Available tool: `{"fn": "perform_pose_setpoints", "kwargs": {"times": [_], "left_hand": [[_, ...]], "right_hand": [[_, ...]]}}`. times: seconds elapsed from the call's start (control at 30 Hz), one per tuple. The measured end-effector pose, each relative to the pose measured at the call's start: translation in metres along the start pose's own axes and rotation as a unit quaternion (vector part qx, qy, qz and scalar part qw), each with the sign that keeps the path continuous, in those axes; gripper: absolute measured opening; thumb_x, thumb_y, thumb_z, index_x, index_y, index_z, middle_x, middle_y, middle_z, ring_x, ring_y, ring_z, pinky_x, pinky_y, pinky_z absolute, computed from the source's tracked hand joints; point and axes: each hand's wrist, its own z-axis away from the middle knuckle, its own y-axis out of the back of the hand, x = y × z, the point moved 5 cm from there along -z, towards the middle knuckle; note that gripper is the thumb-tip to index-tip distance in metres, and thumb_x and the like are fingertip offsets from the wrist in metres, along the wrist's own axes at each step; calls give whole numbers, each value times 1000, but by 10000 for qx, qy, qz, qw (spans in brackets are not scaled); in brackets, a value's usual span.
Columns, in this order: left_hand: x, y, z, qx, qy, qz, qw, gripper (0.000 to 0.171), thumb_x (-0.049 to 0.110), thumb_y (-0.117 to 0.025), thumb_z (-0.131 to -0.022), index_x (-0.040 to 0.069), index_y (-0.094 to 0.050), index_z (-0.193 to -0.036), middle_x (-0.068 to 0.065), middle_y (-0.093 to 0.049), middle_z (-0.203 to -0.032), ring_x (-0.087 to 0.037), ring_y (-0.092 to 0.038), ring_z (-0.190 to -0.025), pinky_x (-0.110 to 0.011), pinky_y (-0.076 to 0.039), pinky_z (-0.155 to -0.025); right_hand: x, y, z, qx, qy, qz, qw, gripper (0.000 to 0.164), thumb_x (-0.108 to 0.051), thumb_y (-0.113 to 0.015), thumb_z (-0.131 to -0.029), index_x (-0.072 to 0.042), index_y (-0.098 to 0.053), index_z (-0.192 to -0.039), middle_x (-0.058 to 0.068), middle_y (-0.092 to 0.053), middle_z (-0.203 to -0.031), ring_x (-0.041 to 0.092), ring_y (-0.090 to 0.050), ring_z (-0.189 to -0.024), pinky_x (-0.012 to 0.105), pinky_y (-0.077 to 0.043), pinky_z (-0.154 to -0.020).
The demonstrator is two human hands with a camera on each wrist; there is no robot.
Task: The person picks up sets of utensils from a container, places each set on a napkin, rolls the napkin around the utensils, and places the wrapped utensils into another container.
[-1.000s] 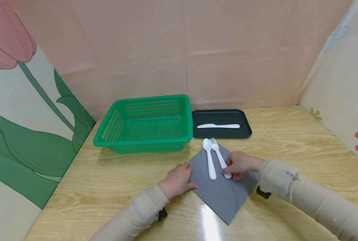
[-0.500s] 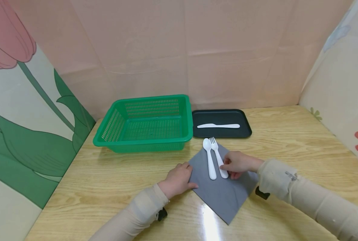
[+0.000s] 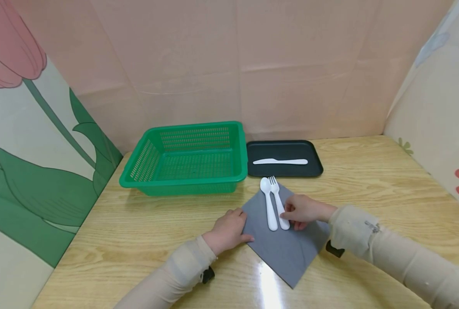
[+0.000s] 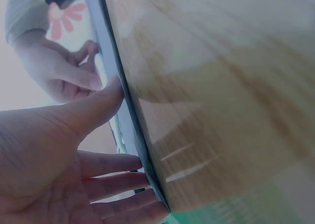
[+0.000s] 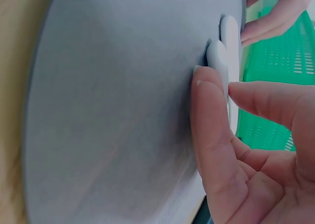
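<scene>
Fork and right hand have shifted slightly to the left since half a second ago, narrowing the gap between the fork's handle and the white spoon. Right thumb and fingers are close together, pinching the lower end of the white fork's handle; its tines point forward, away from those fingers. Just left of the right fingertips lies the spoon, bowl forward, its head right beside the fork's; whether the heads touch is hard to tell. Beneath the right fingers and both utensils is a gray cloth, set like a diamond with one corner toward the person. At its left edge rests the left hand, thumb and fingers spread wide, touching the cloth. Ahead of the right fingers, past the tines, a black tray holds a white knife lying crosswise, blade end to the left. Forward and left of the left fingers stands a green basket with slotted walls, near the tray's left end. Everything sits on a wood-grain table.
</scene>
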Motion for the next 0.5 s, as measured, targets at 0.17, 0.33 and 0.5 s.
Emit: {"fn": "perform_pose_setpoints", "kwargs": {"times": [0.17, 0.33, 0.5], "left_hand": [[0, 0, 0, -2, 1, -1, 10000, 60, 48, -66, -82, 1, -58, -118, -8, -59, -114, -21, -58, -101, -28, -51, -83], [0, 1, 0, 20, -18, -10, 10000, 60, 48, -66, -82, 1, -58, -118, -8, -59, -114, -21, -58, -101, -28, -51, -83], [0, 1, 0, 65, -53, -47, 10000, 60, 48, -65, -82, 1, -58, -117, -8, -59, -114, -22, -58, -100, -28, -52, -82]], "right_hand": [[-1, -1, -1, 7, 9, -37, 10000, 18, -23, -61, -89, -6, -56, -82, 4, -59, -67, 10, -60, -55, 24, -52, -52], [-1, -2, -1, -10, 43, -57, 10000, 18, -22, -61, -90, -7, -56, -82, 4, -58, -68, 10, -60, -55, 24, -52, -52], [-2, -2, -2, -35, 80, -70, 9999, 18, -22, -60, -90, -7, -55, -82, 4, -57, -69, 10, -60, -55, 24, -52, -52]]}}
